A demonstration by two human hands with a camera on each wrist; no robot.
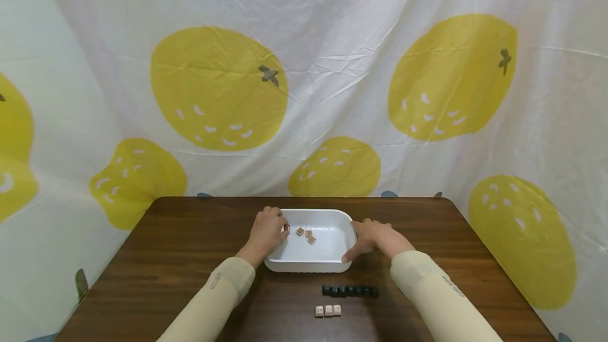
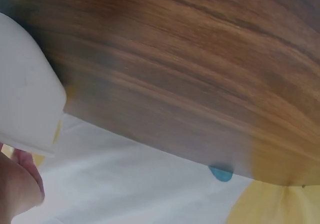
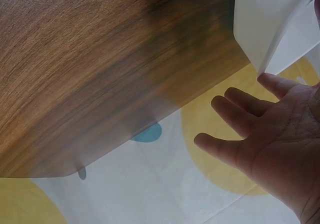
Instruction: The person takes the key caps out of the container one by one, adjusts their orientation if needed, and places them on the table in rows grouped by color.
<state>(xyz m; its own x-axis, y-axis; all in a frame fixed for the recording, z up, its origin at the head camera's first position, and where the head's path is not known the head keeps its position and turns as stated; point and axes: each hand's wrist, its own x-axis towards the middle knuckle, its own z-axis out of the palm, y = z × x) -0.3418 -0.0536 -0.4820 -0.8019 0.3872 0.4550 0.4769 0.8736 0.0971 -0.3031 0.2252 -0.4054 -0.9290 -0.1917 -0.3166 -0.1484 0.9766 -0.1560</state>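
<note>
A white rectangular tray (image 1: 304, 267) stands on the table. Three small brown-and-beige keycaps (image 1: 311, 239) lie inside it, left of its middle. Over the tray's left side, my left hand (image 1: 267, 232) pinches another brown keycap (image 1: 286, 228) between thumb and fingers. The left wrist view catches only part of that hand (image 2: 20, 184) beside the tray wall (image 2: 30, 84). My right hand (image 1: 375, 239) rests at the tray's right rim, thumb toward the near corner. Its fingers (image 3: 232, 109) are spread and fairly straight, one fingertip touching the rim.
In front of the tray, a row of several black keycaps (image 1: 350, 291) lies on the brown wooden table (image 1: 190, 257). Nearer still are three cream keycaps (image 1: 329, 310) side by side. A white cloth (image 1: 332, 78) with yellow fruit prints hangs behind the table's far edge.
</note>
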